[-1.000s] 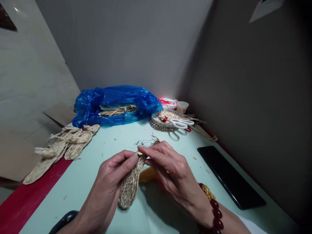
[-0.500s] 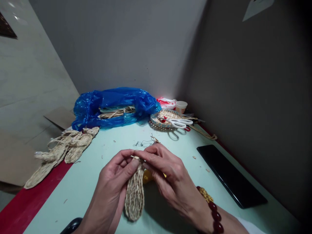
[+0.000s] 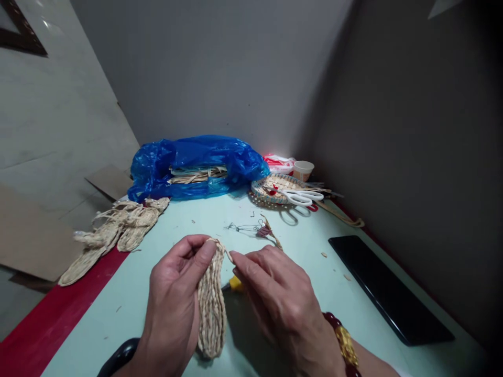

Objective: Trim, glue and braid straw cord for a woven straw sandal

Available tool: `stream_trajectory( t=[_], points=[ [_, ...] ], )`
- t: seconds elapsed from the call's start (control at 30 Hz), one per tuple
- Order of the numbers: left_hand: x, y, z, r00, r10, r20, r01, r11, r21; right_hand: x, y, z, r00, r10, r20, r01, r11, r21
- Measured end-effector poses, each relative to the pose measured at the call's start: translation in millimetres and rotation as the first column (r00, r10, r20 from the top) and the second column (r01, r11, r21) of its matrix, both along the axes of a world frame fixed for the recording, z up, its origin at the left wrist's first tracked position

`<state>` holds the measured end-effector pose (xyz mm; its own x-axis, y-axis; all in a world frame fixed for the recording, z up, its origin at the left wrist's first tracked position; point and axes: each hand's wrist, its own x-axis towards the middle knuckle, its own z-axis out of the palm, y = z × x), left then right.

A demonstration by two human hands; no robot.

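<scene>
A woven straw sole (image 3: pixel 212 309), long and narrow with lengthwise braided rows, hangs over the pale green table. My left hand (image 3: pixel 176 293) is closed on its top end, thumb in front and fingers behind. From that top end a short straw strand (image 3: pixel 227 252) runs to the right, and my right hand (image 3: pixel 275 293) pinches it between thumb and forefinger. Behind the sole, partly covered by my right hand, lies a yellow-handled tool (image 3: pixel 236 284) with a dark tip; its kind is hidden.
Finished-looking straw slippers (image 3: pixel 137 228) lie at the left edge. A blue plastic bag (image 3: pixel 188 152) of straw stands at the back. White-handled scissors (image 3: pixel 302 197) rest on a woven basket (image 3: pixel 283 182) by a paper cup (image 3: pixel 303 170). A black phone-like slab (image 3: pixel 385 288) lies right.
My right hand has moved right, away from the left, drawing the straw strand out from the sole's top. The left hand keeps its hold. The view has shifted slightly.
</scene>
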<state>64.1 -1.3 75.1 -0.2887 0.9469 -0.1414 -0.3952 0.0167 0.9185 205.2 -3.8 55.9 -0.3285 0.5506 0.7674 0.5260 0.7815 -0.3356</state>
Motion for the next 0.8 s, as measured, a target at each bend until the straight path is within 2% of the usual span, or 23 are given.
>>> stream_trajectory(
  t=[0.23, 0.47, 0.6, 0.8],
  points=[
    [0.4, 1.5, -4.4, 0.999, 0.038, -0.012, -0.038, 0.999, 0.030, -7.1, -4.4, -3.2, 0.995, -0.013, 0.095, 0.000, 0.991, 0.137],
    [0.2, 0.3, -13.0, 0.992, 0.058, -0.115, -0.051, 0.997, 0.060, -12.7, -7.7, -1.4, 0.978, -0.095, 0.186, 0.048, 0.969, 0.243],
    [1.7, 1.7, -14.8, 0.990, 0.066, -0.121, -0.059, 0.996, 0.066, -14.5, -9.5, -2.2, 0.968, -0.091, 0.233, 0.038, 0.974, 0.222],
    [5.8, 2.7, -11.9, 0.996, 0.081, -0.025, -0.080, 0.996, 0.045, -17.0, -12.2, -7.5, 0.938, -0.082, 0.337, 0.032, 0.988, 0.152]
  ],
)
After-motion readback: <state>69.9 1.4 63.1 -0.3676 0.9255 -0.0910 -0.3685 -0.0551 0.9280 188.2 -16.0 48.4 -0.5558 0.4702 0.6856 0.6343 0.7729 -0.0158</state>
